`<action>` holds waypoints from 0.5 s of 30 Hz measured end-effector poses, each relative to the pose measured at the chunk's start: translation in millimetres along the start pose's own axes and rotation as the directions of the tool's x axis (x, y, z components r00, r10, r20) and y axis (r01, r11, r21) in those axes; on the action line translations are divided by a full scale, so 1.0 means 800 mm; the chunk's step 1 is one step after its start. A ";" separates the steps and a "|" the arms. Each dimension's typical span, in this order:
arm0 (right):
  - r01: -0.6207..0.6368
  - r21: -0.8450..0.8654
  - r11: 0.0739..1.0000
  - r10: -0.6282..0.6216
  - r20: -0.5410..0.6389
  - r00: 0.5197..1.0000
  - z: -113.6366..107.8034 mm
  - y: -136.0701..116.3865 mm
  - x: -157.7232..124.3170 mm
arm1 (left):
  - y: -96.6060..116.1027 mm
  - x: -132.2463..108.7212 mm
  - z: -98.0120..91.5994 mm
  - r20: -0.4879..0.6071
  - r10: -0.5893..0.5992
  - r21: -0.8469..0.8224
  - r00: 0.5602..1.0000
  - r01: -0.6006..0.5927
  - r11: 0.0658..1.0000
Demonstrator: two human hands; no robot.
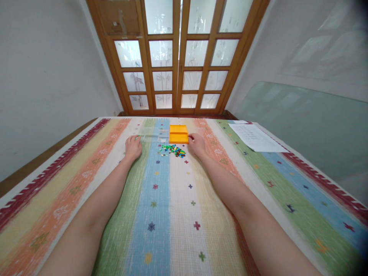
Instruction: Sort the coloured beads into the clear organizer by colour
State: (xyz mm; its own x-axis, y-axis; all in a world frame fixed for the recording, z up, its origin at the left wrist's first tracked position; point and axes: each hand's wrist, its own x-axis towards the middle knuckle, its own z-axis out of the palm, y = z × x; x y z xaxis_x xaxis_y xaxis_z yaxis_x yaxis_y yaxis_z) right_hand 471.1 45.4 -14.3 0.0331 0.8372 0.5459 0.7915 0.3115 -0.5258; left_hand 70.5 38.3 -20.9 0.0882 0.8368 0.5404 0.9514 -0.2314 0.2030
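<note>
Pinching green piece [138,136] in left hand [133,148] — touching right edge of orange box [178,138] with right hand [197,144] (grip unclear).

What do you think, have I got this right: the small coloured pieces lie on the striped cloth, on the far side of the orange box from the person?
Not quite: the head view shows the small coloured pieces on the near side of the orange box. They do lie on the striped cloth.
</note>
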 end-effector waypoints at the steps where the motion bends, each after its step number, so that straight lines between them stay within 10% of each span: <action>1: 0.004 0.001 1.000 -0.004 -0.001 1.000 0.000 0.000 0.000 | 0.000 0.000 0.000 0.004 -0.002 0.000 1.000 0.002 1.000; 15: 0.010 0.004 1.000 -0.010 0.013 1.000 -0.003 -0.003 0.000 | 0.005 -0.003 -0.005 -0.001 -0.004 -0.077 1.000 0.004 0.997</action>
State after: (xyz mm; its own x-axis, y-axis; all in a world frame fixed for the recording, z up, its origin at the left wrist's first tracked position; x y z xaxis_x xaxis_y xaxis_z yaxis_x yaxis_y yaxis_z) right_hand 470.4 43.8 -11.2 0.0174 0.8397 0.5428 0.7893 0.3217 -0.5230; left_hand 73.2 33.2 -18.2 0.0842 0.8374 0.5401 0.9261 -0.2658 0.2677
